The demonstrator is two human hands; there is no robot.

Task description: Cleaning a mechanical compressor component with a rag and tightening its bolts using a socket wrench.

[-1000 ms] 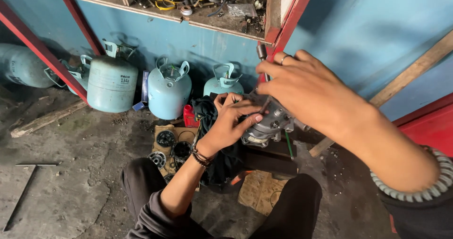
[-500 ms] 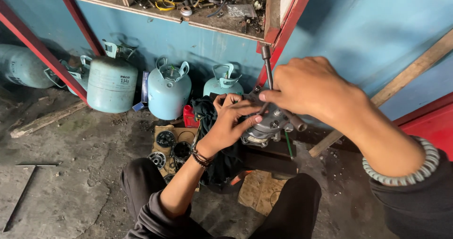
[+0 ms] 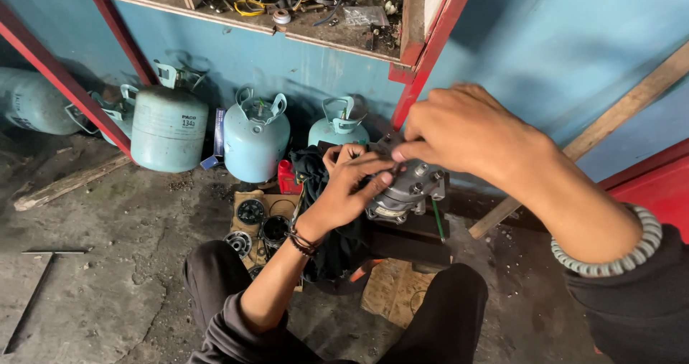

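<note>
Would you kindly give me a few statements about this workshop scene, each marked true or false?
1. Both hands are on the metal part. True.
2. The left hand wears a dark wristband. True.
3. Four gas cylinders stand upright by the wall. False: three stand upright; a fourth lies on its side at far left.
4. The shelf holds only folded cloths. False: tangled wires lie on it.
5. The right hand is above the part. True.
</note>
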